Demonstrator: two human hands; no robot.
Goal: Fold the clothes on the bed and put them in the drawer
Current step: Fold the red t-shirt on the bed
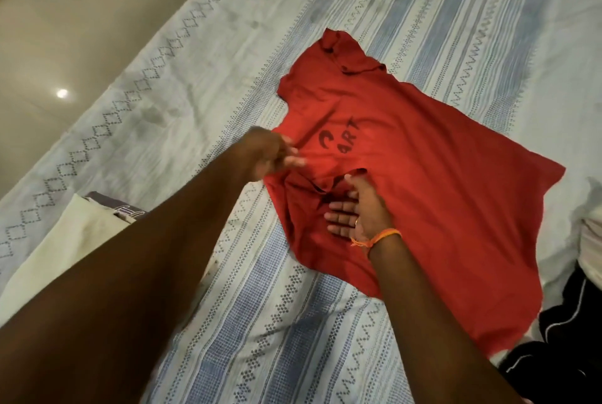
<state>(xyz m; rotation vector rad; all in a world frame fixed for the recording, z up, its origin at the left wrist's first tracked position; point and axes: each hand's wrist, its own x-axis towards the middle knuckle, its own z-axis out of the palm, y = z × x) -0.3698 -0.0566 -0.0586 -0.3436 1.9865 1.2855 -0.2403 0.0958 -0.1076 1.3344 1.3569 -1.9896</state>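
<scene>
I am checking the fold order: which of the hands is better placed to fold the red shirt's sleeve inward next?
Probably the left hand: it is at the red shirt's sleeve edge, though blurred, while the right hand presses flat near the collar.

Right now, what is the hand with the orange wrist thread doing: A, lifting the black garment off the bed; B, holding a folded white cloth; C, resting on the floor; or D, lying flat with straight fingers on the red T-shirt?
D: the right hand, orange thread at its wrist, lies with straight fingers pressed flat on the red T-shirt spread on the bed, near the shirt's neck opening.
</scene>
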